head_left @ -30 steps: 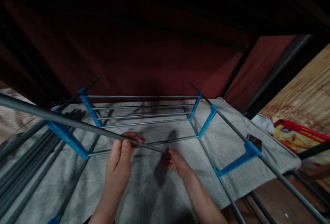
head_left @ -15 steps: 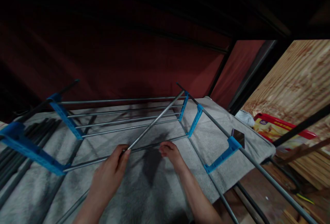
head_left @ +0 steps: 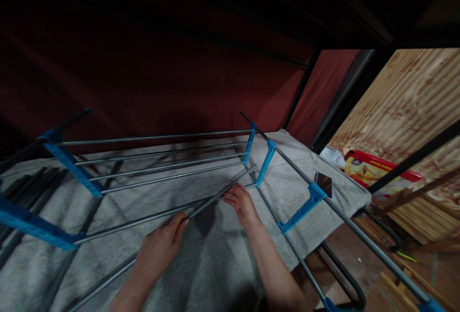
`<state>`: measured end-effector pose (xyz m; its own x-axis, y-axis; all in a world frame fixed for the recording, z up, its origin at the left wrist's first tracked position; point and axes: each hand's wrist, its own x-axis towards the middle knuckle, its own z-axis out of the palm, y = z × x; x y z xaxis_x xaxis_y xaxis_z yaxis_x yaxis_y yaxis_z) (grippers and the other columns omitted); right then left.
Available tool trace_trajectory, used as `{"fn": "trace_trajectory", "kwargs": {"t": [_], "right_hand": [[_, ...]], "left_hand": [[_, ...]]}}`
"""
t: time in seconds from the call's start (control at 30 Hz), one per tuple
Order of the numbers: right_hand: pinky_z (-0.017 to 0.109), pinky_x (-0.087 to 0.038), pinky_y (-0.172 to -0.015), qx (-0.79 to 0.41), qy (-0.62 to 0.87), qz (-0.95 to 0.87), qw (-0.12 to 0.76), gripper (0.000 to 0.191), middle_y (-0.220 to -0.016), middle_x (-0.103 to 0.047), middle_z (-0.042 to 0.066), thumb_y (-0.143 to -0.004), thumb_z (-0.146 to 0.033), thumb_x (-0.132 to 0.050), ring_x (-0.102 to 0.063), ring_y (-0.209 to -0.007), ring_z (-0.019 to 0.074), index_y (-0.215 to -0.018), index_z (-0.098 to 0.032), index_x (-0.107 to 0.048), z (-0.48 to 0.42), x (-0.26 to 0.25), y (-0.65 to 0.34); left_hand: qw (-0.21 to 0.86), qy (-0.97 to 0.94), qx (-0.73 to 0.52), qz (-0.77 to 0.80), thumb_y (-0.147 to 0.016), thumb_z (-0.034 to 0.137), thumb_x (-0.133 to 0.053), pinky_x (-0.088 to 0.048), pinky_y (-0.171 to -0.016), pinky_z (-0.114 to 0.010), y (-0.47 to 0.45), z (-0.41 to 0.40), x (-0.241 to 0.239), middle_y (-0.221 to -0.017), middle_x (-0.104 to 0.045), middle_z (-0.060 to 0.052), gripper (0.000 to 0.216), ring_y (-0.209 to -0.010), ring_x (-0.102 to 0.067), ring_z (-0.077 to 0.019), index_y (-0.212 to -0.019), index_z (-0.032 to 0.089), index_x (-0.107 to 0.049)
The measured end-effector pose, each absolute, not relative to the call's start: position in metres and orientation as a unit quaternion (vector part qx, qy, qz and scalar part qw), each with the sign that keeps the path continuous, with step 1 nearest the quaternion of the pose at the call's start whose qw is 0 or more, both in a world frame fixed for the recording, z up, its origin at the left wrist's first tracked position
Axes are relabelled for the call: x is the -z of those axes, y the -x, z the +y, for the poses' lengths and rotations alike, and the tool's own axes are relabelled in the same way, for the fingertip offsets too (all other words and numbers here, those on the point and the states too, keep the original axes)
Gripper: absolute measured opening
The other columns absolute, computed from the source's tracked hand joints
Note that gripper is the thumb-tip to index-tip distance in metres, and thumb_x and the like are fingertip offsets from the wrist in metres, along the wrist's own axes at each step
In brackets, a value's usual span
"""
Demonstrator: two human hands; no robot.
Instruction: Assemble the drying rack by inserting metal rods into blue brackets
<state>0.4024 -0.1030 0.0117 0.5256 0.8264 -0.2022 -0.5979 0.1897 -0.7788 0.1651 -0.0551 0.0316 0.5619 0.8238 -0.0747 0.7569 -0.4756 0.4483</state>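
Observation:
My left hand (head_left: 163, 242) is closed on the near end of a thin grey metal rod (head_left: 206, 202), which slants away to the right. My right hand (head_left: 244, 206) is beside the rod's middle, its fingers partly spread and close against it; whether they touch is hard to tell. Around them lies a frame of metal tubes joined by blue plastic brackets. One blue bracket (head_left: 264, 163) stands just past the rod's far tip, and another blue bracket (head_left: 74, 166) stands at the left. Several crossbars (head_left: 168, 164) run between the frame's two sides.
A grey cloth (head_left: 215, 273) covers the surface under the frame. Several dark tubes (head_left: 32, 192) lie at the left. A phone (head_left: 324, 183) rests near the right edge, with a red and yellow box (head_left: 377, 170) beyond. A dark red curtain (head_left: 161, 86) hangs behind.
The rod has swung down from a raised slant, its far tip now lower, near the right-hand bracket. My right hand has moved up to the rod. The view has shifted slightly right.

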Motion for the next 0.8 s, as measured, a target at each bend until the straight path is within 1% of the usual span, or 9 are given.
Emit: {"fn": "trace_trajectory", "kwargs": {"t": [0.1, 0.23, 0.4, 0.5, 0.57, 0.7, 0.8], "right_hand": [[0.031, -0.056, -0.071, -0.468, 0.422, -0.119, 0.768, 0.029, -0.089, -0.075, 0.003, -0.067, -0.029, -0.075, -0.067, -0.071, 0.0155, -0.094, -0.021, -0.065, -0.104, -0.014, -0.41], [0.032, -0.058, -0.073, -0.476, 0.412, -0.128, 0.766, 0.028, -0.088, -0.075, 0.004, -0.067, -0.029, -0.078, -0.068, -0.072, 0.0158, -0.09, -0.02, -0.065, -0.102, -0.008, -0.419], [0.03, -0.058, -0.067, -0.461, 0.436, -0.115, 0.764, 0.026, -0.082, -0.074, 0.003, -0.065, -0.027, -0.08, -0.067, -0.067, 0.0147, -0.085, -0.019, -0.065, -0.101, 0.001, -0.422], [0.028, -0.057, -0.064, -0.439, 0.444, -0.098, 0.775, 0.024, -0.08, -0.074, 0.002, -0.065, -0.026, -0.08, -0.066, -0.064, 0.0137, -0.082, -0.019, -0.064, -0.103, -0.002, -0.421], [0.026, -0.057, -0.062, -0.425, 0.444, -0.09, 0.784, 0.022, -0.079, -0.073, 0.002, -0.066, -0.025, -0.08, -0.066, -0.063, 0.0127, -0.077, -0.019, -0.062, -0.105, -0.005, -0.422], [0.024, -0.057, -0.062, -0.412, 0.442, -0.074, 0.793, 0.022, -0.075, -0.072, 0.0, -0.067, -0.025, -0.08, -0.064, -0.06, 0.0109, -0.071, -0.02, -0.059, -0.107, -0.008, -0.423], [0.024, -0.057, -0.064, -0.408, 0.433, -0.066, 0.801, 0.025, -0.072, -0.071, -0.001, -0.067, -0.027, -0.082, -0.064, -0.061, 0.0112, -0.07, -0.02, -0.058, -0.108, -0.007, -0.425]], "left_hand": [[0.238, -0.86, -0.083, 0.443, -0.096, 0.046, -0.026, -0.048, -0.082, -0.037, -0.159, -0.051, -0.029, -0.107, -0.072, -0.006, 0.041, -0.096, -0.069, -0.0257, -0.11, 0.026, -0.058], [0.251, -0.856, -0.085, 0.444, -0.092, 0.051, -0.034, -0.047, -0.084, -0.037, -0.152, -0.045, -0.025, -0.109, -0.071, -0.005, 0.039, -0.099, -0.067, -0.0262, -0.114, 0.027, -0.057], [0.231, -0.846, -0.078, 0.474, -0.09, 0.044, -0.034, -0.047, -0.078, -0.036, -0.143, -0.035, -0.022, -0.106, -0.07, -0.007, 0.032, -0.093, -0.068, -0.0264, -0.107, 0.025, -0.054], [0.234, -0.84, -0.091, 0.481, -0.088, 0.042, -0.037, -0.049, -0.075, -0.035, -0.136, -0.028, -0.019, -0.101, -0.071, -0.007, 0.028, -0.089, -0.069, -0.0254, -0.102, 0.024, -0.053], [0.237, -0.841, -0.109, 0.474, -0.086, 0.043, -0.039, -0.05, -0.076, -0.035, -0.132, -0.025, -0.017, -0.102, -0.071, -0.008, 0.028, -0.089, -0.069, -0.0253, -0.1, 0.024, -0.054], [0.234, -0.849, -0.15, 0.45, -0.083, 0.048, -0.043, -0.051, -0.083, -0.037, -0.128, -0.021, -0.011, -0.109, -0.07, -0.009, 0.034, -0.094, -0.068, -0.0268, -0.1, 0.024, -0.061], [0.235, -0.854, -0.165, 0.433, -0.084, 0.051, -0.042, -0.052, -0.087, -0.039, -0.126, -0.018, -0.006, -0.107, -0.07, -0.009, 0.039, -0.095, -0.067, -0.0276, -0.099, 0.024, -0.065]]}}
